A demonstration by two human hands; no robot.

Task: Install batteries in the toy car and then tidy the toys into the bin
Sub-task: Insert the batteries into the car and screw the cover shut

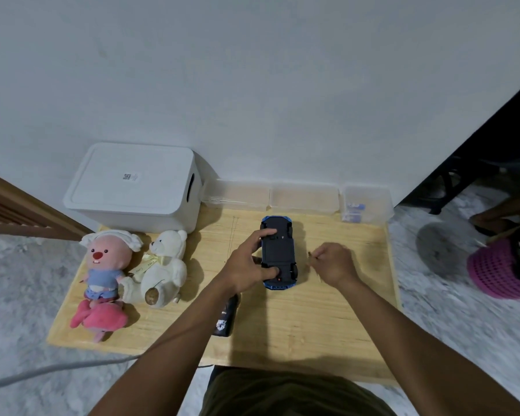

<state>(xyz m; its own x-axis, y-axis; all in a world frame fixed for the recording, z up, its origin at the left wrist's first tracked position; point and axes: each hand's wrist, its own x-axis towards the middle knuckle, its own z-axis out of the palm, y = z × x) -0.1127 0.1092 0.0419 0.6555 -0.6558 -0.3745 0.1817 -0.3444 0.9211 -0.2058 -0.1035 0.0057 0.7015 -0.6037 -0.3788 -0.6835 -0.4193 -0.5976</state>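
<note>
A blue toy car (pixel 278 253) lies upside down at the middle of the wooden table (pixel 312 325), its black underside up. My left hand (pixel 248 262) grips the car from its left side, index finger at the far end, thumb at the near end. My right hand (pixel 333 264) rests on the table just right of the car, fingers closed around a small thin tool whose tip pokes out toward the car. Blue batteries (pixel 354 212) lie in a clear box at the back right. A white lidded bin (pixel 135 187) stands at the back left.
A pink plush (pixel 104 259), a white teddy bear (pixel 162 265) and a pink soft toy (pixel 99 318) lie at the table's left. A black remote control (pixel 225 318) lies under my left forearm. Clear containers (pixel 270 195) line the wall. A pink basket (pixel 505 271) stands on the floor to the right.
</note>
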